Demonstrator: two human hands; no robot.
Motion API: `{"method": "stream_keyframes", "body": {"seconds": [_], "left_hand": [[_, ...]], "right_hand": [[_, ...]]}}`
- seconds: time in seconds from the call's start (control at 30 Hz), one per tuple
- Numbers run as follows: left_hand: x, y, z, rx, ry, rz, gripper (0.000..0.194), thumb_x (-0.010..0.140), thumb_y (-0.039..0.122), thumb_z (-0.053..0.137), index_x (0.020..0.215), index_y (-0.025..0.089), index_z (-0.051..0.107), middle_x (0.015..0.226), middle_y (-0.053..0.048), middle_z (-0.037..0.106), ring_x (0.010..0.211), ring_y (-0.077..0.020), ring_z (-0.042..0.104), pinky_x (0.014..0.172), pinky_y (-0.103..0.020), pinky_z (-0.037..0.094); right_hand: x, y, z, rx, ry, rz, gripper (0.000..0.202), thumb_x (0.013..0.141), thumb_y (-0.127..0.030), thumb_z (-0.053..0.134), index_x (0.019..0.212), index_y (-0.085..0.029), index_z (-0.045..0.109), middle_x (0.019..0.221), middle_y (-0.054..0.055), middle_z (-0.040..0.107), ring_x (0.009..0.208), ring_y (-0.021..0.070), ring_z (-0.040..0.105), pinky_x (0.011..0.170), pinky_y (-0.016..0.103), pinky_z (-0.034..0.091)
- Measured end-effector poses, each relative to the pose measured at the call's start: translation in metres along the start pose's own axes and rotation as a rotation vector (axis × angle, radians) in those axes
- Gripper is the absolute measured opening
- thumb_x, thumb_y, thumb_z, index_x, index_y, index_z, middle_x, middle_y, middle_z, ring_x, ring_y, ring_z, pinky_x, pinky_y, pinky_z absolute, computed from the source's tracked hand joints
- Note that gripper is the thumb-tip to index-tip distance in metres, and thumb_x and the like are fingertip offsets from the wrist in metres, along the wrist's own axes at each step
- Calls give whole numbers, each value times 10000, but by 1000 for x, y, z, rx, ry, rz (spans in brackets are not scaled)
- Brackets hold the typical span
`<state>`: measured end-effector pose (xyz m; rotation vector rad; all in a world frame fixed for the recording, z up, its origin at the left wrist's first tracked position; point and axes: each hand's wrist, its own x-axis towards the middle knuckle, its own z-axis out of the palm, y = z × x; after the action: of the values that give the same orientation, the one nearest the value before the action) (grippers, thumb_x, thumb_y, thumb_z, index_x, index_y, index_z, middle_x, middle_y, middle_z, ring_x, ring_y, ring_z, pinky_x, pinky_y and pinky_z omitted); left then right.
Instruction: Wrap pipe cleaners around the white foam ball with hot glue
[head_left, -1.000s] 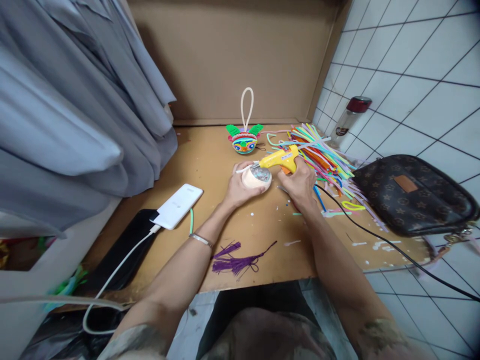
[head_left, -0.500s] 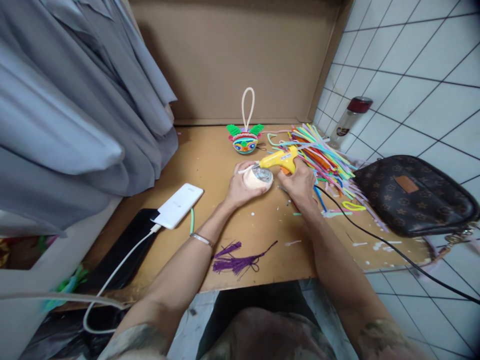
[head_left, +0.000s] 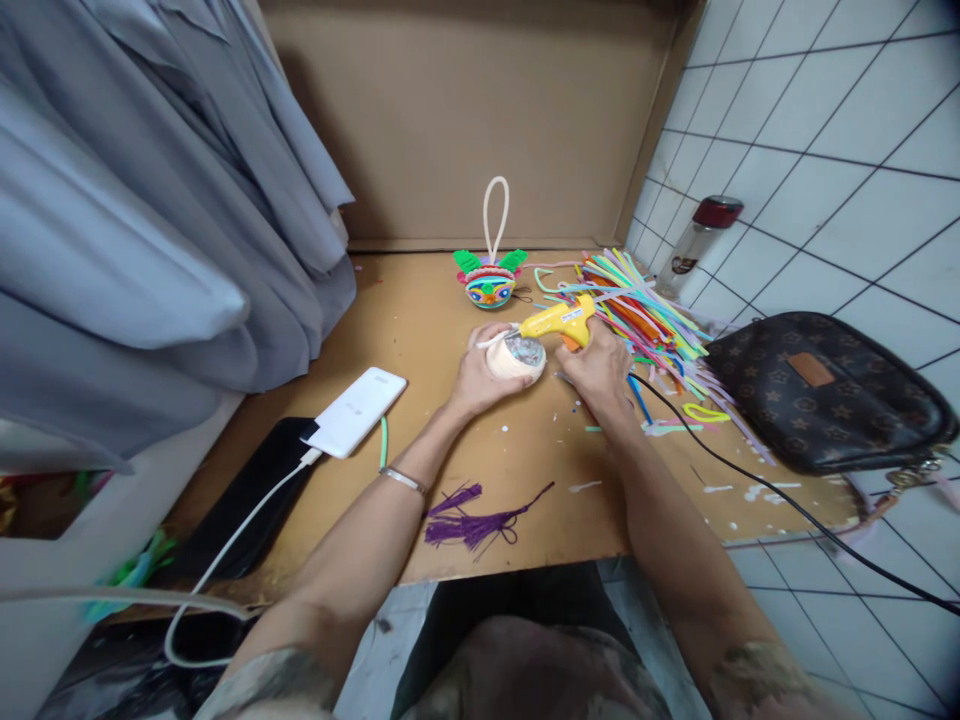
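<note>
My left hand (head_left: 477, 374) is closed around a small cream-coloured rounded piece (head_left: 508, 366) with a greyish, shiny patch on its upper side. A pale strip runs along its top near my fingers. In my right hand (head_left: 600, 366) is a yellow glue gun (head_left: 559, 319), its nozzle pointing left at the top edge of the cream piece. Whether the tip touches cannot be made out. Just beyond my hands stands a colourful animal-head ornament (head_left: 491, 284) with green ears and a white loop.
Coloured pipe cleaners (head_left: 637, 310) are heaped at the right, beside a brown patterned bag (head_left: 832, 390) and a bottle (head_left: 694, 245). Purple tassels (head_left: 476, 525) lie near the front edge. A white power bank (head_left: 358, 411) with a cable is at the left. A black cord (head_left: 735, 455) trails right.
Almost nothing differs. Both hands keep their places, and the glue gun stays at the top of the cream piece, its rear end a touch lower.
</note>
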<state>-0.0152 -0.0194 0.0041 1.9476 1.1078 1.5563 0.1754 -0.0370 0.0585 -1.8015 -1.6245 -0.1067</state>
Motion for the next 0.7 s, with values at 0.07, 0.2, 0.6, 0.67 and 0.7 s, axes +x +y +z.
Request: {"method": "stream_keyframes", "body": {"seconds": [0.07, 0.2, 0.6, 0.67, 0.7], "left_hand": [[0, 1, 0, 3, -1, -4, 794, 537, 318, 927, 1254, 225, 599, 1308, -86, 615, 1249, -302, 628, 1140, -483, 500], [0, 2, 0, 12, 3, -7, 791, 530, 298, 925, 1248, 221, 603, 1304, -86, 617, 1248, -304, 626, 1139, -484, 501], [1, 2, -2, -12, 3, -33, 784, 540, 305, 909, 1252, 219, 593, 1304, -96, 614, 1250, -309, 623, 1138, -489, 500], [1, 2, -2, -17, 3, -31, 792, 536, 311, 913, 1254, 218, 590, 1310, -98, 609, 1255, -312, 620, 1141, -488, 496], [1, 2, -2, -19, 1, -30, 791, 539, 313, 910, 1256, 216, 589, 1313, -100, 605, 1258, -312, 619, 1143, -487, 495]], "right_hand": [[0, 0, -2, 4, -10, 13, 368, 785, -345, 611, 1104, -175, 676, 954, 126, 761, 877, 299, 680, 745, 355, 466], [2, 0, -4, 8, -54, 51, 351, 782, -364, 640, 1076, -180, 690, 942, 126, 765, 876, 308, 693, 748, 369, 486], [5, -2, -4, 340, -199, 96, 282, 776, -381, 659, 901, -153, 768, 859, 86, 785, 836, 267, 740, 729, 317, 537], [5, -1, -3, 380, -197, 92, 303, 777, -365, 656, 961, -155, 774, 886, 83, 793, 857, 255, 742, 730, 304, 543], [5, 0, -3, 382, -199, 87, 308, 778, -361, 655, 973, -156, 776, 888, 84, 794, 867, 255, 742, 729, 303, 545]]}}
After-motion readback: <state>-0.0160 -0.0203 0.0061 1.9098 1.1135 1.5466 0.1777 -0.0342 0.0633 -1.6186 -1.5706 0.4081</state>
